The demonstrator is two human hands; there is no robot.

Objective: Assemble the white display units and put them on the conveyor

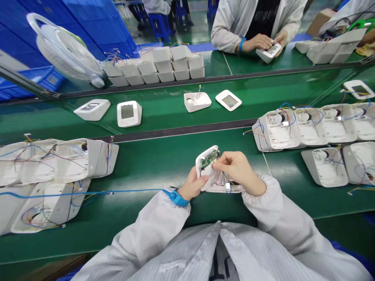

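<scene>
My left hand (192, 184) grips a white plastic front cover (199, 159) by its lower side, tilted up so that its inside faces me. A green circuit board (210, 158) is fitted in that cover. My right hand (234, 166) pinches a small wire connector at the board's edge; the fingertips partly hide it. Thin coloured wires run from there down into an open white device housing (218, 189), which rests on the green bench below the cover. A blue wrist strap (178, 198) with a blue cord is around my left wrist.
Rows of white housings with loose wires stand at left (99, 160) and right (275, 130). On the conveyor (164, 103) lie finished-looking devices (129, 114), an open housing (197, 102) and a cover with a screen (228, 100). Across it, a co-worker's hands (259, 42) hold a device; a fan (66, 47) stands left.
</scene>
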